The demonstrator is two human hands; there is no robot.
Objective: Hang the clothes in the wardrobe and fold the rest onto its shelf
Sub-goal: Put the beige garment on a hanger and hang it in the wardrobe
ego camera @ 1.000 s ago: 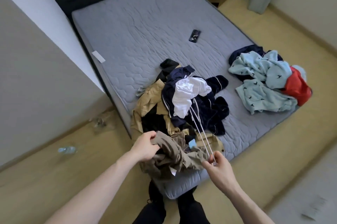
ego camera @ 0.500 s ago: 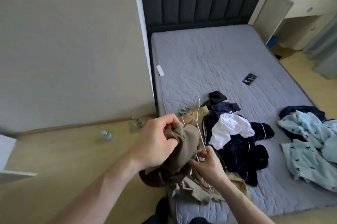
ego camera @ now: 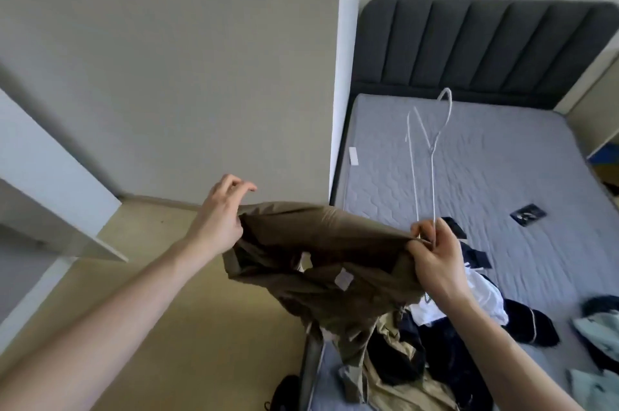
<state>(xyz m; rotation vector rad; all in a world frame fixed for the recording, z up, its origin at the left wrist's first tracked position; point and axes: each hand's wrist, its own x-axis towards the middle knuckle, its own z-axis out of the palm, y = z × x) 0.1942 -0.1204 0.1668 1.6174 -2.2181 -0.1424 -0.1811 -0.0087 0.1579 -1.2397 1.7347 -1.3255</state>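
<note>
I hold an olive-brown garment (ego camera: 321,263) stretched between both hands above the bed's near corner. My left hand (ego camera: 219,216) pinches its left edge, with the outer fingers spread. My right hand (ego camera: 438,260) grips its right edge together with a white wire hanger (ego camera: 432,149), which sticks upward, hook at the top. Below the garment lies a heap of clothes (ego camera: 402,357): tan, black, navy and white pieces.
The grey mattress (ego camera: 485,169) has a dark padded headboard (ego camera: 485,42) and a small dark object (ego camera: 528,214) lying on it. Light blue patterned clothes (ego camera: 599,327) lie at the right edge. A white wardrobe panel (ego camera: 57,189) juts in at left. Tan floor below.
Both hands rose from the heap and moved apart, spreading the olive-brown garment. The hanger came up with my right hand. My view swung up and left toward the wall.
</note>
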